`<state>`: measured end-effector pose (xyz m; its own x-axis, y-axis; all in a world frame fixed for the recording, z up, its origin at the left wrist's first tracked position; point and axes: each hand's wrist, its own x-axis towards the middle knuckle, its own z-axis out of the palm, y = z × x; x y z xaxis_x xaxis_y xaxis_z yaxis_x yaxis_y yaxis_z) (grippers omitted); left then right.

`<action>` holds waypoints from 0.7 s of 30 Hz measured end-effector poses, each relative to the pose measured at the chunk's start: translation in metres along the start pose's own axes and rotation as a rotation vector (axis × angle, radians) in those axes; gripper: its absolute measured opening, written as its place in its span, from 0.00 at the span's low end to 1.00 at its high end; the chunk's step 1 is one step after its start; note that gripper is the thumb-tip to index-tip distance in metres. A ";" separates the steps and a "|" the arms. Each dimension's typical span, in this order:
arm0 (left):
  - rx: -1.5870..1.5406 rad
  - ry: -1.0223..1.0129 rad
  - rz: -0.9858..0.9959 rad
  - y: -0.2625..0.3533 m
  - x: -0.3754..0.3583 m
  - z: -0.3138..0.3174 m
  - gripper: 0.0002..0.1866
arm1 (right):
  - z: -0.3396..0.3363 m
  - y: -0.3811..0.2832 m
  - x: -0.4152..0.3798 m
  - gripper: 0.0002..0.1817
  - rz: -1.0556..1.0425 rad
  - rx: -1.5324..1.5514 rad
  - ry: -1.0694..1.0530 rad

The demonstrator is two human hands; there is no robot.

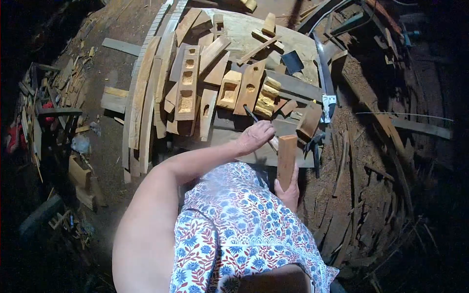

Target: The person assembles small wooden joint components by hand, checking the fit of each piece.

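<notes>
My left hand (256, 138) reaches over the work surface with its fingers closed round a slim chisel-like tool. The dark shaft of that chisel-like tool (249, 112) slants up and to the left, its tip near a board with small holes (250, 87). Close to my body, my right hand (290, 189) grips a rectangular wooden block (287, 158) that stands roughly upright; part of the fingers is hidden behind it. Ahead of my left hand lie a block with a square recess (229, 90), a rough yellowish carved block (267, 96) and a long board with several cut recesses (187, 83).
A large pale log (298, 41) spans the back of the work surface. Long planks (143, 97) lie along the left. A dark flat piece (292, 62) rests on the log, and a dark metal tool (316, 146) sits at the right edge. Wood scraps (342, 168) litter the ground.
</notes>
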<state>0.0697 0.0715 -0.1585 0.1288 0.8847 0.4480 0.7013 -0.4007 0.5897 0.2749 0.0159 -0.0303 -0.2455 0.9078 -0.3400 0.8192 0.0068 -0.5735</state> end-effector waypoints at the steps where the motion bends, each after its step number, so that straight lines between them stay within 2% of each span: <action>1: 0.006 -0.047 -0.014 0.001 -0.003 0.002 0.14 | 0.001 -0.001 -0.001 0.45 0.000 -0.065 -0.025; 4: 0.014 -0.042 -0.031 0.000 0.001 0.000 0.14 | 0.004 -0.005 -0.006 0.44 -0.022 -0.068 -0.011; 5: -0.037 0.016 -0.082 0.000 0.008 -0.006 0.15 | 0.004 -0.006 -0.006 0.44 -0.019 -0.067 -0.011; 6: -0.028 0.079 -0.115 0.000 0.016 -0.011 0.13 | 0.003 -0.008 -0.008 0.45 0.065 0.063 0.026; 8: -0.097 0.194 -0.242 -0.009 0.030 -0.028 0.17 | 0.003 -0.011 -0.011 0.46 0.235 0.324 0.100; 9: -0.204 0.195 -0.339 -0.022 0.035 -0.035 0.17 | 0.003 -0.004 -0.009 0.46 0.301 0.462 0.099; 10: -0.312 0.196 -0.435 -0.035 0.041 -0.043 0.17 | 0.005 0.006 -0.006 0.46 0.302 0.464 0.102; 12: -0.305 0.425 -0.587 -0.034 0.061 -0.076 0.17 | 0.009 0.025 -0.001 0.46 -0.051 0.280 0.350; 15: -0.298 0.498 -0.562 -0.029 0.073 -0.114 0.18 | 0.000 0.020 0.001 0.44 -0.065 0.286 0.331; 16: -0.296 0.497 -0.556 -0.031 0.073 -0.114 0.18 | -0.003 0.022 0.003 0.44 -0.056 0.276 0.321; 17: -0.310 0.522 -0.534 -0.034 0.072 -0.115 0.18 | -0.001 0.025 0.005 0.44 -0.133 0.165 0.352; 20: -0.334 0.549 -0.472 -0.046 0.062 -0.108 0.18 | 0.004 0.021 0.004 0.44 -0.130 0.142 0.361; 21: -0.382 0.511 -0.544 -0.047 0.058 -0.106 0.18 | 0.006 0.016 0.003 0.44 -0.126 0.141 0.365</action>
<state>-0.0299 0.1163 -0.0886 -0.5572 0.7978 0.2302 0.2763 -0.0833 0.9575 0.2847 0.0159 -0.0447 -0.1185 0.9929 0.0119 0.7092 0.0930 -0.6988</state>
